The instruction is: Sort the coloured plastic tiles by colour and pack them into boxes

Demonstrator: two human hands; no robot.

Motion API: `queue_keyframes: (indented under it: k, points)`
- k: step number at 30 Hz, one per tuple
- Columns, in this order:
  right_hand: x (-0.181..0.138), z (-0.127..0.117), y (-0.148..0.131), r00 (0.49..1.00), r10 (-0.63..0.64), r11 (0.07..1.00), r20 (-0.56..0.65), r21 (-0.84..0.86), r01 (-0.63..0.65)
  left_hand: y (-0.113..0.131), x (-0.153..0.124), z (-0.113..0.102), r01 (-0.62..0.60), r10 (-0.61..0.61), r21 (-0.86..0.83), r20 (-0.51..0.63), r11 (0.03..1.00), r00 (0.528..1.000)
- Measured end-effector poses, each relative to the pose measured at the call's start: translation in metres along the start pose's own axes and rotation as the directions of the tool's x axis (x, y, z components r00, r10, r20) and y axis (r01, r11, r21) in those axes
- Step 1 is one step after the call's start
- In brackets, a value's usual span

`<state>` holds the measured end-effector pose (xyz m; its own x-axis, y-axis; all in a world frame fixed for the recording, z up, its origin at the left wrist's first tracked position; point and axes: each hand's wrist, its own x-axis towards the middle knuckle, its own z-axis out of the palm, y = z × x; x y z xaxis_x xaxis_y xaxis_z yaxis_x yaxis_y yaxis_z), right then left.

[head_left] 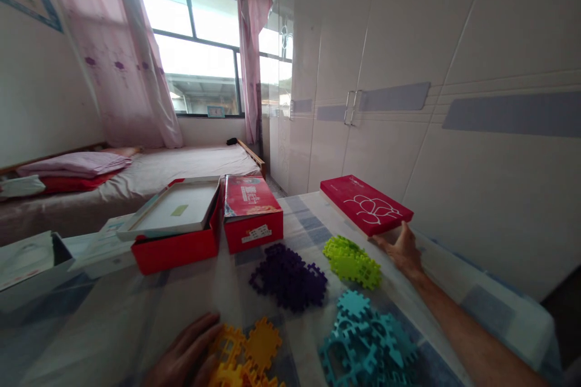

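At the right, my right hand (403,252) spans the near end of a flat dark-red box (365,202) with a white flower outline. Thumb and fingers are at its two near corners. My left hand (188,347) is low in the view, slightly blurred, fingers stretched out against the left side of a pile of yellow interlocking plastic pieces (263,343); part of it is cut off by the frame edge. Similar pieces lie in piles: dark purple ones (290,278), lime-green ones (351,261) and turquoise ones (367,338).
Left of the piles stand a red printed box (253,214), an open red box (177,252) with a white tray (177,208) on it, and white boxes (31,260). A checked cloth (113,320) covers the table. Beyond are a bed (195,163) and a white wardrobe (385,151).
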<state>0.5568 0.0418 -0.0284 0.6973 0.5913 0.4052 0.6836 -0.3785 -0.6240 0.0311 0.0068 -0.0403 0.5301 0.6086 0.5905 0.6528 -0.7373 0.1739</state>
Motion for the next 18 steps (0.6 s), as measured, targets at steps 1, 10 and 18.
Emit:
queue_keyframes:
  k: [1,10,18]
  points:
    - [0.001,0.001,0.001,1.0,0.007,1.0,-0.009,-0.003,-0.007,0.005,0.002,-0.004,0.022,-0.022,0.009,0.018,1.0,1.0]
    - [-0.008,-0.013,-0.012,0.985,-0.061,0.995,-0.162,0.068,0.073,0.009,-0.003,0.001,0.079,-0.08,0.021,0.04,0.997,0.996]
    - [-0.037,-0.016,-0.085,0.776,-0.449,0.893,0.442,0.208,0.399,0.02,0.002,-0.003,0.169,-0.167,-0.011,0.075,0.986,0.983]
